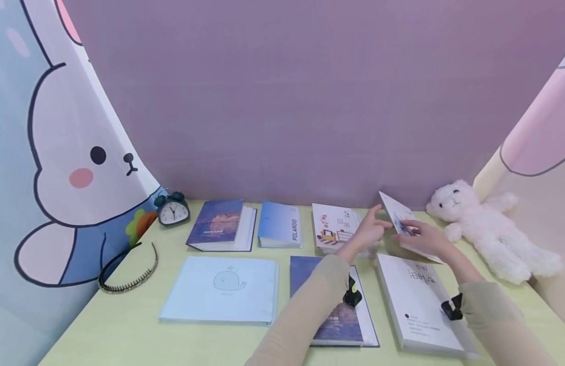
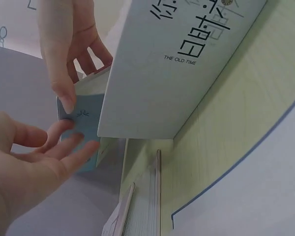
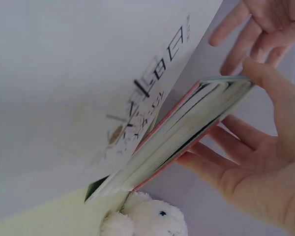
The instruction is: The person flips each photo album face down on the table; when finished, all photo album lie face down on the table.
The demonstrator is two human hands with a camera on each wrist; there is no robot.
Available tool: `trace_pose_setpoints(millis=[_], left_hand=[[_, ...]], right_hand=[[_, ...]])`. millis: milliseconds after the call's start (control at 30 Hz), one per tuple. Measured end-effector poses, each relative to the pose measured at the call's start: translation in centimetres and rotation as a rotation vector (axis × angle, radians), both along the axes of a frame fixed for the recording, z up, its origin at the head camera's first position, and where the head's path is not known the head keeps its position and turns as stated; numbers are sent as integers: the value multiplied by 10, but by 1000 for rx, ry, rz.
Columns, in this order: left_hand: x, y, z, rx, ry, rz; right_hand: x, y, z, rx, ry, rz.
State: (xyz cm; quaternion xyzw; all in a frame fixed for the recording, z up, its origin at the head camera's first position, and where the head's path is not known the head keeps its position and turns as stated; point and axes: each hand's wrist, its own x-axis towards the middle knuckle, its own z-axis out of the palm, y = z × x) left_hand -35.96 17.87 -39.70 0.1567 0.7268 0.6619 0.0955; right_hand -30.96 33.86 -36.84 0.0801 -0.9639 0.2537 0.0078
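My left hand (image 1: 366, 231) is spread, fingers straight, its tips reaching to the near edge of the thin white booklet with a blue printed cover (image 1: 403, 223); that booklet is tilted up above the pale green table (image 1: 126, 325), over the white album (image 1: 419, 305); my right hand (image 1: 424, 238) holds it, thumb on top, fingers beneath.

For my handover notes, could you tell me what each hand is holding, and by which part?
The right hand holds a small album by its edge, thumb on top and fingers beneath. The left hand is open beside it, holding nothing.
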Motion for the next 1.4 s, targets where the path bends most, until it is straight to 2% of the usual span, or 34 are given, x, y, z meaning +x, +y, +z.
trace_pose_setpoints(millis=[100, 233, 433, 500, 600, 767, 1033, 1233, 1400], left_hand=[[0, 0, 2, 44, -3, -51], [1, -1, 3, 58, -29, -124], [6, -3, 1, 74, -50, -129], [5, -4, -1, 51, -51, -143], [4, -7, -4, -21, -53, -207], [2, -11, -7, -107, -13, -291], [2, -13, -5, -106, 31, -319], [6, -13, -4, -179, 91, -305], [7, -10, -3, -210, 121, -313]], right_hand=[[0, 2, 3, -63, 56, 0], [1, 4, 4, -144, 147, 4], [6, 2, 5, -206, 194, -5], [8, 2, 5, -237, 198, -4], [11, 2, 6, -285, 181, -4], [13, 2, 5, -333, 147, -14], [16, 1, 7, -415, 219, -64], [16, 4, 5, -522, 254, -100], [16, 11, 6, -598, 240, -96]])
